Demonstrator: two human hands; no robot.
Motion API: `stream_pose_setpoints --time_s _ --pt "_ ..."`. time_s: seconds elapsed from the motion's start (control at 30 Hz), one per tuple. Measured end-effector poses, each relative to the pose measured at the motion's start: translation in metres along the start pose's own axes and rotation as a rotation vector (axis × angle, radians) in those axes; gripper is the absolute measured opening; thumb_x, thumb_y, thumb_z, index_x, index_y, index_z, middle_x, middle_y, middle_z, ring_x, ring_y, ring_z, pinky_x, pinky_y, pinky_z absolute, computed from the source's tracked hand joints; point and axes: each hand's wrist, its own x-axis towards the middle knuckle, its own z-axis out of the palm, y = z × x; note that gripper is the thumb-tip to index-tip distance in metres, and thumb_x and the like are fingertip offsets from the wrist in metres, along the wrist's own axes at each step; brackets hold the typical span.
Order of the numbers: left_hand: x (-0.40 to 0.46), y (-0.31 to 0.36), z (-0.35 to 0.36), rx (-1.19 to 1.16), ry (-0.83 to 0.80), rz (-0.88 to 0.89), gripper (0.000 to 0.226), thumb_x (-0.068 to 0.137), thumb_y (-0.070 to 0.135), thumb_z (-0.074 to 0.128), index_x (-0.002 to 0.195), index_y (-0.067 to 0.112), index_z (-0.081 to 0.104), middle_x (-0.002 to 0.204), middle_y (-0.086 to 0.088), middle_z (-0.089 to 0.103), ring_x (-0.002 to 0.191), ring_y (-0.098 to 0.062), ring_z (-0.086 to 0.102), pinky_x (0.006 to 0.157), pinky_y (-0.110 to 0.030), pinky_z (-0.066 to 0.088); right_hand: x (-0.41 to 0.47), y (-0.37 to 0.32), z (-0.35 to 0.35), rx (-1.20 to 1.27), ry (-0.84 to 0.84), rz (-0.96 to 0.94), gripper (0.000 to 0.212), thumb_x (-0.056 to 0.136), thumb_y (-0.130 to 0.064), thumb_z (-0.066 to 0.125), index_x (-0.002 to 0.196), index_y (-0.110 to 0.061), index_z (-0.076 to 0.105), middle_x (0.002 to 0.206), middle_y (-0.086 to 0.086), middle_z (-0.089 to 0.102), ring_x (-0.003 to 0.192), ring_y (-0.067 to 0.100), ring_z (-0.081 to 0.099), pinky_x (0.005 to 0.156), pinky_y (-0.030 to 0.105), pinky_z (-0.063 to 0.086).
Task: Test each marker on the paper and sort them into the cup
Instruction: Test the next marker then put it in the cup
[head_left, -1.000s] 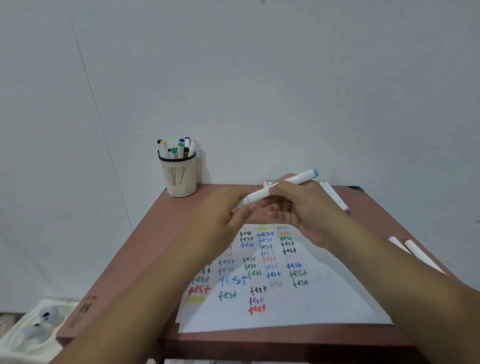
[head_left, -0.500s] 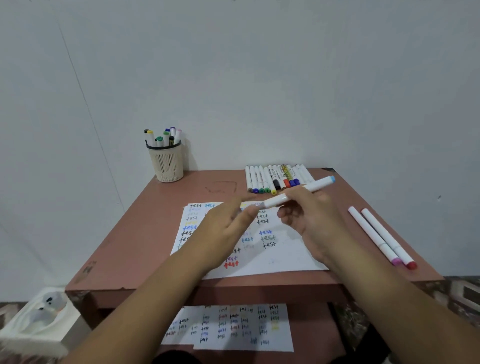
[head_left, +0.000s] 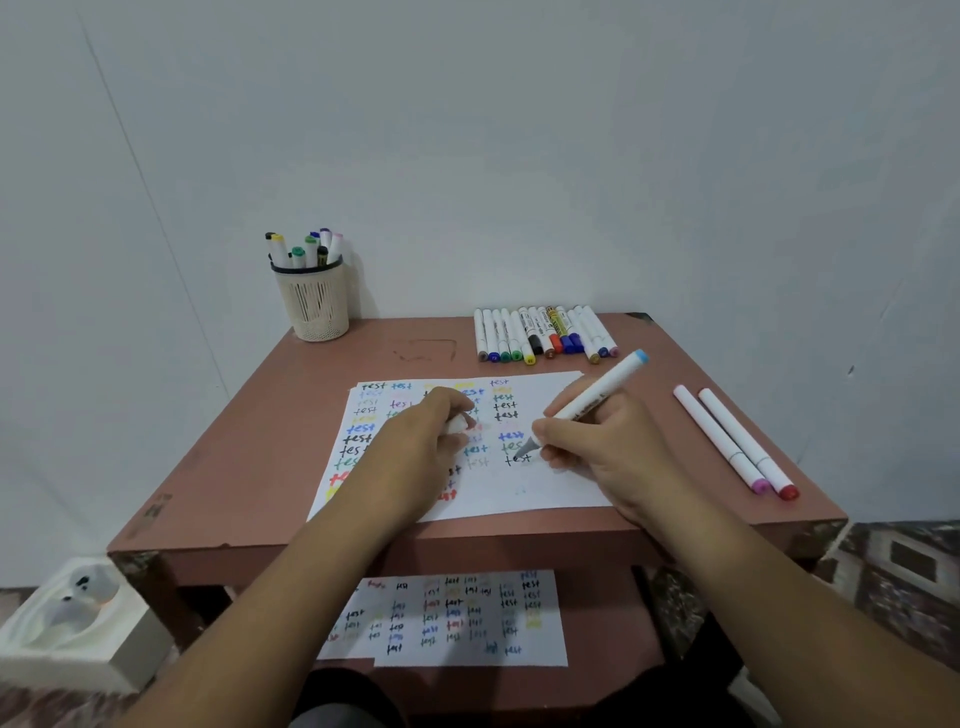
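My right hand (head_left: 608, 449) grips a white marker (head_left: 597, 397) with a light-blue end cap, its grey tip down just above the paper (head_left: 540, 483). The paper lies on the brown table (head_left: 249, 457) and is covered with coloured "test" words. My left hand (head_left: 421, 447) rests on the paper, closed on the marker's white cap (head_left: 458, 423). A beige mesh cup (head_left: 313, 301) at the table's back left holds several markers. A row of several capped markers (head_left: 543, 332) lies at the back. Two markers (head_left: 735, 441), pink-tipped and red-tipped, lie at the right.
A lower shelf under the table carries more written sheets (head_left: 447, 618). A white box (head_left: 67, 629) stands on the floor at the lower left. A pale wall rises right behind the table.
The cap has come off the marker and stays in my left hand. My right hand has turned the marker tip-down onto the paper. The view has pulled back.
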Motion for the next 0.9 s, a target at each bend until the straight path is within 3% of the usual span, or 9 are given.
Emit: stream_pose_setpoints --time_s 0.23,0.33,0.43,0.63,0.9 --pt "-0.0047 0.0029 -0.003 -0.017 0.019 -0.009 0.018 0.097 0.024 0.063 0.11 0.035 0.057 0.093 0.007 0.068 0.081 -0.005 0.06 0.07 -0.02 0.045 -0.0002 0.004 0.0009 -0.168 -0.008 -0.037 0.013 0.087 -0.005 0.081 0.086 0.001 0.07 0.076 0.02 0.074 0.06 0.023 0.067 0.06 0.033 0.058" --pt "-0.0052 0.0026 -0.0045 -0.018 0.043 -0.01 0.019 0.094 0.026 0.067 0.111 0.033 0.061 0.1 0.014 0.064 0.084 0.004 0.056 0.067 -0.007 0.039 -0.0011 0.0041 0.0024 -0.175 -0.028 -0.027 0.013 0.087 -0.008 0.082 0.086 -0.002 0.07 0.077 0.018 0.073 0.062 0.022 0.068 0.063 0.032 0.06" --pt "-0.0042 0.003 -0.0052 -0.006 0.064 0.02 0.02 0.093 0.024 0.069 0.112 0.03 0.065 0.103 0.015 0.059 0.084 0.003 0.053 0.068 -0.004 0.036 -0.0016 0.0036 0.0026 -0.204 -0.04 -0.027 0.015 0.086 -0.008 0.083 0.083 -0.006 0.069 0.071 0.008 0.071 0.062 0.02 0.068 0.066 0.035 0.062" --pt "-0.0039 0.002 -0.0056 -0.01 0.072 0.029 0.024 0.094 0.02 0.067 0.116 0.029 0.066 0.108 0.013 0.061 0.094 -0.006 0.052 0.072 -0.002 0.034 -0.0016 0.0028 0.0012 -0.229 -0.04 -0.035 0.014 0.086 -0.007 0.082 0.08 -0.007 0.07 0.07 0.01 0.072 0.06 0.021 0.066 0.068 0.041 0.062" --pt "-0.0033 -0.0001 -0.0044 -0.02 0.073 0.019 0.027 0.094 0.023 0.067 0.12 0.03 0.063 0.107 0.012 0.061 0.095 -0.007 0.052 0.073 -0.004 0.035 -0.0028 0.0022 0.0026 -0.272 0.003 -0.047 0.014 0.087 -0.01 0.082 0.08 -0.01 0.07 0.07 0.006 0.071 0.06 0.017 0.067 0.065 0.037 0.062"
